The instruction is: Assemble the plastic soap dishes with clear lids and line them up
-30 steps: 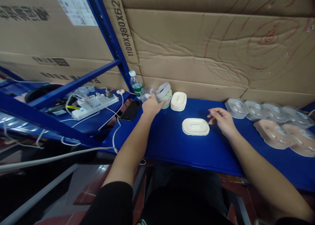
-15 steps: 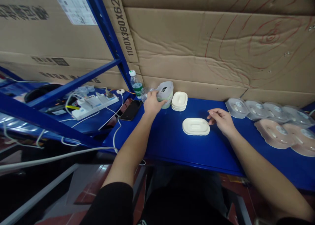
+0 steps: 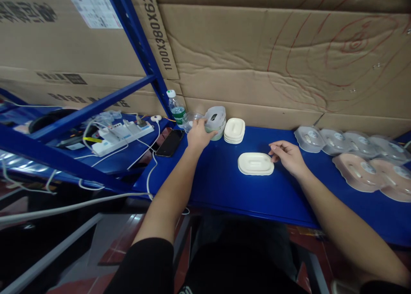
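My left hand [image 3: 199, 135] reaches over a clear plastic piece [image 3: 192, 119] beside a stack of translucent grey-green containers [image 3: 215, 119]; its thumb points toward the stack, and whether it grips anything is hidden. My right hand [image 3: 287, 155] hovers just right of a cream oval dish [image 3: 256, 163] lying on the blue table [image 3: 231, 191]. Its thumb and fingertips are drawn together near the dish's edge, with what they hold, if anything, too small to tell. Several cream dishes are stacked [image 3: 234, 130] behind, between the hands.
Clear-lidded containers, grey [image 3: 309, 139] and pink [image 3: 358, 172], stand in rows at the right. Left are a water bottle [image 3: 177, 110], a black phone [image 3: 170, 142], a power strip [image 3: 123, 137] and white cables. A blue rack post and cardboard rise behind.
The view has shifted very slightly. Both hands stay nearly where they were, and the objects on the table have not moved.
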`<state>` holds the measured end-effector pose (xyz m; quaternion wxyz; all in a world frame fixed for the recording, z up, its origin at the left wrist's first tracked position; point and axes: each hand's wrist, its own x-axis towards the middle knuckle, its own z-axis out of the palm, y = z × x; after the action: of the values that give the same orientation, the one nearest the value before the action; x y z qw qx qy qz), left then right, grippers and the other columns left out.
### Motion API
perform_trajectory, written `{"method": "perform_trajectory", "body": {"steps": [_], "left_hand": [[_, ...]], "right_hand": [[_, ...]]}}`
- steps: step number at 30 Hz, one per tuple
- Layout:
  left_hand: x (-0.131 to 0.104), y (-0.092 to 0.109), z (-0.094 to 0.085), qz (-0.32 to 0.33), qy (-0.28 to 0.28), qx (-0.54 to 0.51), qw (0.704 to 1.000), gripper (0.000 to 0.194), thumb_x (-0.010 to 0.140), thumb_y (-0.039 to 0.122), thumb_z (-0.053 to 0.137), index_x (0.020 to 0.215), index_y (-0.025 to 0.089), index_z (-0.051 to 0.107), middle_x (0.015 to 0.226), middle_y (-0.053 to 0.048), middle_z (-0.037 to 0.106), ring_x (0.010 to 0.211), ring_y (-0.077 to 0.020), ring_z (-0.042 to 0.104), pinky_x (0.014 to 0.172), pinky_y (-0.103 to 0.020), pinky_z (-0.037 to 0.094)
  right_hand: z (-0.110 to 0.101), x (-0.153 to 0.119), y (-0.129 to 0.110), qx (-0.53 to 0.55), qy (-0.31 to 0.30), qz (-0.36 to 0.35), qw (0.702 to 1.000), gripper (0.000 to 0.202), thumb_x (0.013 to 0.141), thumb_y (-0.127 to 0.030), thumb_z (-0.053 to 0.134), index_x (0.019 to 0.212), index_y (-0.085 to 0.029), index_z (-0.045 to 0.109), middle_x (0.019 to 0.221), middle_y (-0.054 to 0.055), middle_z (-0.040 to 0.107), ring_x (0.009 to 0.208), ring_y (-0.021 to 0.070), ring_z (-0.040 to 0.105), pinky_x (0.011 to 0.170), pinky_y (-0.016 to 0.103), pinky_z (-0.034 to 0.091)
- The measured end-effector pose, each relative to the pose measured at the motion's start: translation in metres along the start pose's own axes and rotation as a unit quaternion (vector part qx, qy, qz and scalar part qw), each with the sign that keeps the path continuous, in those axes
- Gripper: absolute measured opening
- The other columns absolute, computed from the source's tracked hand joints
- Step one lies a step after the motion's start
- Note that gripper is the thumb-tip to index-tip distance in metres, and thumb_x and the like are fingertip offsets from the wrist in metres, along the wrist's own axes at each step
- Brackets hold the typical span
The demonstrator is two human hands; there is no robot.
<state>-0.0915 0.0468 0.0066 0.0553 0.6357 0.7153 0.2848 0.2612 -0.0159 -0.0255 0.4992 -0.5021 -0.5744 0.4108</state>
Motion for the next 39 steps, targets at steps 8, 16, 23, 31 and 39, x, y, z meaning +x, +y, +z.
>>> {"method": "perform_trajectory", "body": {"steps": [8,16,23,31,39], "left_hand": [[-0.002,0.002,-0.003,-0.009,-0.009,-0.003,1.0,0.086,0.083,0.047,0.085,0.155,0.023,0.045,0.155,-0.021,0.056,0.141,-0.0411,0.059,0.114,-0.053,0.052],[-0.007,0.007,-0.01,0.002,0.037,0.025,0.999,0.084,0.08,0.053,0.088,0.15,0.023,0.052,0.159,-0.021,0.049,0.131,-0.0424,0.066,0.107,-0.056,0.058],[-0.026,0.026,0.009,0.311,0.093,-0.11,0.939,0.044,0.095,0.044,0.074,0.132,0.021,0.064,0.137,-0.014,0.068,0.132,-0.0289,0.065,0.107,-0.045,0.059],[-0.054,0.043,0.032,0.471,-0.131,-0.167,0.856,0.039,0.104,0.053,0.062,0.126,0.022,0.071,0.137,-0.011,0.072,0.096,-0.0165,0.076,0.082,-0.032,0.064],[-0.057,0.049,0.036,0.479,-0.115,-0.256,0.832,0.027,0.106,0.045,0.063,0.115,0.021,0.07,0.135,-0.012,0.072,0.079,-0.0105,0.072,0.078,-0.031,0.064]], "right_hand": [[-0.013,-0.005,-0.005,-0.212,-0.051,-0.135,0.966,0.046,0.085,-0.061,0.08,0.114,-0.025,0.078,0.089,0.006,0.08,0.079,0.0253,0.076,0.082,0.049,0.064],[-0.024,-0.012,-0.019,-0.433,-0.271,-0.154,0.846,0.108,0.063,-0.07,0.093,0.157,-0.028,0.058,0.156,0.017,0.061,0.147,0.0503,0.052,0.12,0.075,0.037],[-0.016,-0.008,-0.006,-0.364,-0.226,-0.2,0.881,0.067,0.079,-0.058,0.087,0.137,-0.028,0.072,0.142,0.014,0.068,0.131,0.038,0.066,0.114,0.058,0.052],[-0.021,-0.004,-0.009,-0.209,-0.078,-0.235,0.946,0.041,0.084,-0.06,0.081,0.107,-0.028,0.07,0.134,0.011,0.071,0.125,0.0337,0.067,0.11,0.055,0.051],[-0.021,0.011,0.017,-0.056,-0.044,-0.119,0.99,0.046,0.089,-0.068,0.067,0.112,-0.029,0.063,0.135,0.01,0.074,0.122,0.0334,0.07,0.108,0.057,0.052]]}}
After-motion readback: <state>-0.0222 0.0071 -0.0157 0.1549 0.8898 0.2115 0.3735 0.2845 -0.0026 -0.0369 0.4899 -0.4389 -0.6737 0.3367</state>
